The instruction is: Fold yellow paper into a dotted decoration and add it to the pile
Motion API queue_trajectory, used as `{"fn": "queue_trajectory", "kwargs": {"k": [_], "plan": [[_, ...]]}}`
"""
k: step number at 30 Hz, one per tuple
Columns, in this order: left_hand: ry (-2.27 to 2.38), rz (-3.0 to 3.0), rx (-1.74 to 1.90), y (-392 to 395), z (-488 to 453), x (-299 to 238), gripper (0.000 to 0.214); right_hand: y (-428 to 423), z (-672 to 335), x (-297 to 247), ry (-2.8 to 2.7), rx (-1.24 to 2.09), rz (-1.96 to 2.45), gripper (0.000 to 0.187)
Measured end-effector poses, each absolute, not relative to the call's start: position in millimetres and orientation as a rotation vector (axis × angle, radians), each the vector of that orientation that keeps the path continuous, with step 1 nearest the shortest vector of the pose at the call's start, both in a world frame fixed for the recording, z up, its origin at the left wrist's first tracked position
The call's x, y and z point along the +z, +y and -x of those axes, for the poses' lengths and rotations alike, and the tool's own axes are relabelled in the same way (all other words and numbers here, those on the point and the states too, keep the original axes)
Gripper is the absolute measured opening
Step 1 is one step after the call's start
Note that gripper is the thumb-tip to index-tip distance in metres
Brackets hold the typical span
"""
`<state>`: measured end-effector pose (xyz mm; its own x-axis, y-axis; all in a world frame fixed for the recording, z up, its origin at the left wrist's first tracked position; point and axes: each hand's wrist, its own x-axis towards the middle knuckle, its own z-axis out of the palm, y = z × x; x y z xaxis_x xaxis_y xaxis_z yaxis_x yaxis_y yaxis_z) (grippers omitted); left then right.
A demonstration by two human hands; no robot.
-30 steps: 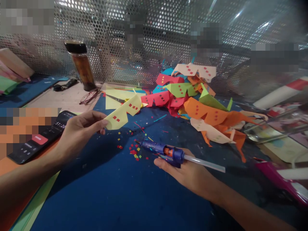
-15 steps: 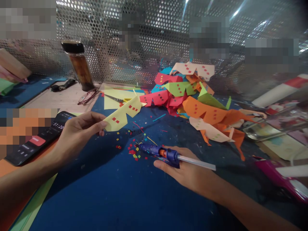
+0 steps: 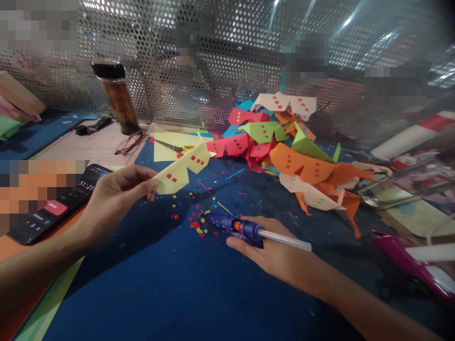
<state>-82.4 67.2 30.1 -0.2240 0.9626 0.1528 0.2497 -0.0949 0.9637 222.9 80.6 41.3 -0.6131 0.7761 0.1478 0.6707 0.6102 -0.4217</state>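
Cutout (image 3: 179, 173), pale yellow and notched, is held up over the blue table (image 3: 177, 289), well apart from the mesh wall (image 3: 159, 71) behind. Folded paper shapes form a heap (image 3: 302, 166) to its right. The left hand (image 3: 122, 192) pinches the cutout's near end between thumb and fingers; the right hand (image 3: 280, 251) grips a blue glue gun (image 3: 220, 221), thumb stretched out beside it, the other fingers mostly hidden. A phone (image 3: 46, 213) lies by the left wrist; a bottle (image 3: 119, 99) stands near the wall. The gun's nozzle points left, apart from the cutout, and a pale stick (image 3: 284, 240) juts from its back. Scissors (image 3: 170, 145) lie just beyond the cutout, glasses (image 3: 130, 143) near the bottle. Tiny scraps (image 3: 195, 222) dot the table near the nozzle; red squares (image 3: 171, 178) mark the cutout.
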Motion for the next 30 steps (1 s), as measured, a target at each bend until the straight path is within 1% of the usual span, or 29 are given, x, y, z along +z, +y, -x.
{"fn": "queue_trajectory", "kwargs": {"k": [6, 13, 21, 30], "plan": [[1.515, -1.37, 1.358, 66.7, 83.3, 29.1, 0.012, 81.3, -221.1, 41.4, -2.524, 0.463, 1.196, 0.02], [1.507, -1.323, 1.345, 65.6, 83.5, 30.1, 0.012, 80.9, -218.1, 46.3, -2.563, 0.512, 1.298, 0.017], [1.499, -1.328, 1.343, 66.2, 82.8, 28.5, 0.012, 82.1, -216.1, 48.8, -2.566, 0.591, 1.339, 0.019], [1.511, -1.296, 1.326, 64.7, 81.4, 31.6, 0.015, 79.4, -221.7, 45.8, -2.496, 0.517, 1.263, 0.021]]}}
